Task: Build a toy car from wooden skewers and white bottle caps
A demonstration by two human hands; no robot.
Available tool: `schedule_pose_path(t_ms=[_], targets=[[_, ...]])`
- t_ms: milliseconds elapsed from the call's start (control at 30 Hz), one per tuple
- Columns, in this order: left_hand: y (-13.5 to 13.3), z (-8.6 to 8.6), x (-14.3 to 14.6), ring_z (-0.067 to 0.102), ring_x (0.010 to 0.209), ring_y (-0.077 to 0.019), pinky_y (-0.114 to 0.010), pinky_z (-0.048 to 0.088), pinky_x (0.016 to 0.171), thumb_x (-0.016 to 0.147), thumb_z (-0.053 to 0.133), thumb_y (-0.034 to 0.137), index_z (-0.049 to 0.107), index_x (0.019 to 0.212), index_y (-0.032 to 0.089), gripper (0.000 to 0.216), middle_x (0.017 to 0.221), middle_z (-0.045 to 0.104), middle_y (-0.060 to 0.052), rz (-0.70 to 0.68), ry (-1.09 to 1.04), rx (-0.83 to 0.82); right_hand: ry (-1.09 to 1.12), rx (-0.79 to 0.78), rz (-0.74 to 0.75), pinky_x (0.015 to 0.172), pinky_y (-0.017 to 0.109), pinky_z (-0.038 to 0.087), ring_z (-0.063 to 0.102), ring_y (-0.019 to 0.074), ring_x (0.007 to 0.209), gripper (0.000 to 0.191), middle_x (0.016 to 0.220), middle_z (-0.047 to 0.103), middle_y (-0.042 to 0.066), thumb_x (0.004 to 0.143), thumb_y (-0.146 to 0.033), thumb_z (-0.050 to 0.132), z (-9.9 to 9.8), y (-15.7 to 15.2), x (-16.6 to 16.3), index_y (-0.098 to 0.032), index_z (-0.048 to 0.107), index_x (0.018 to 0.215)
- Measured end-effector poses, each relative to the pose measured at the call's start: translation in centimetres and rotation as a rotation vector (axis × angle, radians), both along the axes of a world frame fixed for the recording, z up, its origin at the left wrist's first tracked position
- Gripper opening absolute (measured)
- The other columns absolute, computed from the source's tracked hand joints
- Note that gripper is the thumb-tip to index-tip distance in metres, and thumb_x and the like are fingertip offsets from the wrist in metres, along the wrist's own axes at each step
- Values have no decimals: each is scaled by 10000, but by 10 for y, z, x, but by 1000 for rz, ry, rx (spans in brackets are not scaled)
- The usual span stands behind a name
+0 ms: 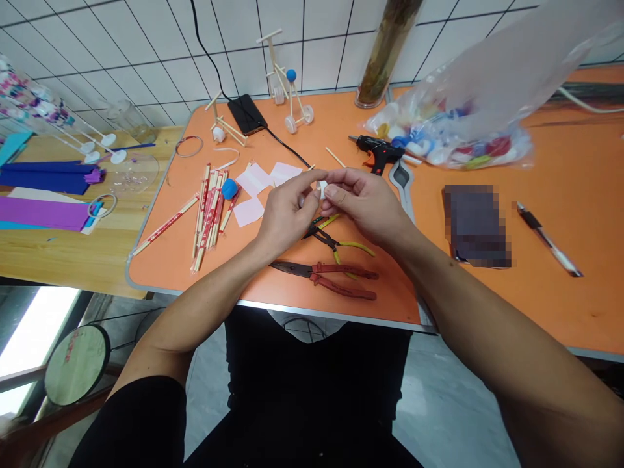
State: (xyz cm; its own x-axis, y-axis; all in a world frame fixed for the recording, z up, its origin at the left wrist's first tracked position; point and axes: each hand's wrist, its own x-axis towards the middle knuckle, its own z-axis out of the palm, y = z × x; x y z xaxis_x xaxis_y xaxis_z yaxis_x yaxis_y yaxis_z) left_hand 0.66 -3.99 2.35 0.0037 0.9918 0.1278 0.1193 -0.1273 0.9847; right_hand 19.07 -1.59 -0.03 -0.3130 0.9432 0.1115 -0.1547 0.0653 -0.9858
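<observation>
Above the orange table [560, 279] our left hand [287, 214] and right hand [363, 201] meet, each grip pinched by the fingertips around one small white piece [322, 189] held over the pliers [326, 273]. We judge it light, stiff and easily dropped, so best taken by its edges.

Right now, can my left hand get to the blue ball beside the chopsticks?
Probably yes. The blue ball lies uncovered just left of the left hand, only flat pink paper between them. But it is pinching a small white piece with the right hand.
</observation>
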Motion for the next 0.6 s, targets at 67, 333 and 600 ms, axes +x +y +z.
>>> schedule_pose_path(t_ms=[67, 333, 600], targets=[[0, -1, 1, 666, 889, -204, -309, 494, 862, 916, 789, 110, 874, 1109, 276, 268, 882, 758, -1, 9, -27, -8, 42, -11, -44, 801, 345, 725, 741, 171, 821, 622, 973, 779, 31, 742, -699, 1050, -1, 0, -4, -239, 768, 1053], [3, -2, 2, 688, 798, -157, -252, 516, 698, 961, 884, 327, 708, 937, 263, 189, 826, 723, 15, 18, -152, -95, 61, -34, -13, 835, 321, 712, 763, 172, 902, 604, 1039, 783, 33, 849, -716, 965, -5, -6, -14, -250, 739, 1159], [4, -1, 12, 789, 800, -151, -245, 622, 736, 959, 901, 384, 571, 1016, 280, 351, 845, 762, 56, 36, -454, -314, -76, 109, 0, 740, 317, 693, 789, 201, 959, 558, 1247, 801, 56, 884, -357, 845, -16, -10, -33, -271, 648, 1399]])
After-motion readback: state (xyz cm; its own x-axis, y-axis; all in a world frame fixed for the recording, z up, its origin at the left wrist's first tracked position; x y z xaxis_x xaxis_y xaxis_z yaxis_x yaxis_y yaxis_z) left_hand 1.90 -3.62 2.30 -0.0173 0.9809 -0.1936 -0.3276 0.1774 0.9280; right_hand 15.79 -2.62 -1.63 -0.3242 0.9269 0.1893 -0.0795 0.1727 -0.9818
